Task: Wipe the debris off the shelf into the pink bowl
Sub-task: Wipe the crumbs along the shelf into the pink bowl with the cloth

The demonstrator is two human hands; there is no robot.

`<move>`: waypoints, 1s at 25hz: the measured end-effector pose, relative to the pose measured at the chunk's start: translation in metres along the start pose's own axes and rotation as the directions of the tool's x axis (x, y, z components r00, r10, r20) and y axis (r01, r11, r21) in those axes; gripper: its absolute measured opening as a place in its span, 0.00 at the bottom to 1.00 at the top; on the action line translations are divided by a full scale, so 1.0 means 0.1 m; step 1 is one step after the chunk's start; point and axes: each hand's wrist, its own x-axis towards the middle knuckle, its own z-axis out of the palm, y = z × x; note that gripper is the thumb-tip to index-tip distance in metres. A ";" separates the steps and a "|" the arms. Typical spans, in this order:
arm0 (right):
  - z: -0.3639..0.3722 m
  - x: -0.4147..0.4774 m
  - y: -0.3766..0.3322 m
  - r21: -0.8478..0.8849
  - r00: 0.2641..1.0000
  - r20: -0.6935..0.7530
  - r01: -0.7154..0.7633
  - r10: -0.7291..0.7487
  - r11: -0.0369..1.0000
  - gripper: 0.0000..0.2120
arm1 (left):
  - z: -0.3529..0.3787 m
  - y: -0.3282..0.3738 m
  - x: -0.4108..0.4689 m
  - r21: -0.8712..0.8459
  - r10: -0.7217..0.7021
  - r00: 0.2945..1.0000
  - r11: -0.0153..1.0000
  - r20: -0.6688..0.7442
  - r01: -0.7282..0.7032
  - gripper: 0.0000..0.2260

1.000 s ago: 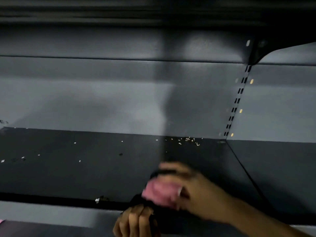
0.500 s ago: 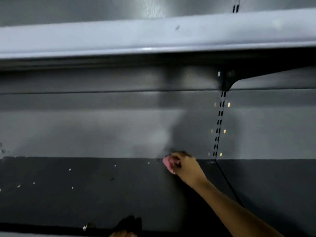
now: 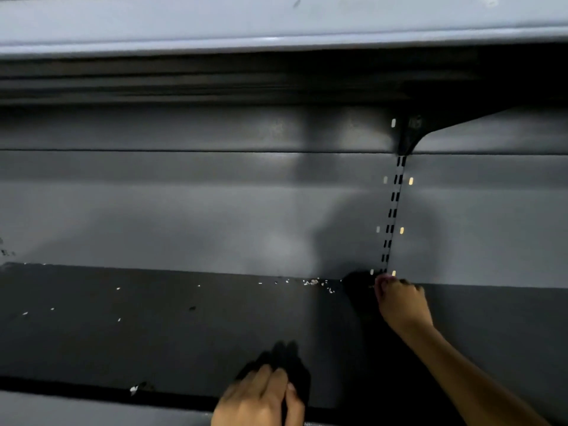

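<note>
At the back right corner of the dark shelf (image 3: 184, 339), right hand (image 3: 399, 305) reaches far in, fingers curled closed around something pinkish at the tips, likely a wiping cloth or sponge, mostly hidden so can't confirm. It sits right where the shelf meets the back wall (image 3: 215, 216), just below the slotted upright (image 3: 393, 210). Left hand (image 3: 261, 398) is at the front edge of the shelf, fingers bent over something dark; can't tell whether it grips anything, and the pink bowl is not visible, possibly below that hand out of frame. Debris (image 3: 316, 283) is a cluster of pale crumbs along the back seam just left of the right hand, with scattered flecks (image 3: 118, 289) further left and one bigger scrap (image 3: 134, 389) near the front lip. Judgement: bits look light, dry, loose, will skitter and scatter if swept fast, may lodge in the seam. Best not pinched; drag them with the wiper pressed flat, from behind the pile toward the front edge, slow strokes.
</note>
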 end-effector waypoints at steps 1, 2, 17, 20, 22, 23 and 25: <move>0.03 -0.01 -0.11 0.025 1.000 0.004 -0.011 0.011 1.000 0.11 | 0.02 -0.04 -0.01 0.048 -0.021 1.000 0.999 -0.009 0.021 0.13; 0.06 0.00 -0.23 0.028 0.999 0.024 -0.029 0.029 0.999 0.13 | 0.03 -0.04 -0.06 0.074 -0.019 1.000 0.997 0.022 0.017 0.13; 0.01 -0.15 -1.13 -0.001 0.895 -0.109 0.435 -0.432 0.901 0.10 | -0.05 -0.03 -0.02 -0.003 0.048 0.998 0.999 0.049 -0.048 0.13; -0.17 0.07 -0.44 -0.066 0.989 0.003 0.147 -0.148 0.987 0.11 | -0.04 -0.07 -0.07 0.036 0.067 0.996 0.997 0.059 -0.069 0.11; -0.14 0.06 -0.30 -0.080 0.994 0.096 0.063 -0.055 0.995 0.11 | -0.03 -0.10 -0.07 0.031 0.066 0.994 0.997 0.090 -0.069 0.10; -0.06 0.03 -0.36 -0.088 0.991 0.096 0.101 -0.092 0.991 0.10 | 0.00 -0.08 -0.06 0.030 0.065 0.992 0.997 0.109 -0.068 0.11; 0.10 -0.03 -0.72 -0.078 0.977 0.117 0.190 -0.180 0.979 0.10 | -0.03 -0.03 -0.04 0.021 0.050 0.990 0.998 0.135 -0.053 0.12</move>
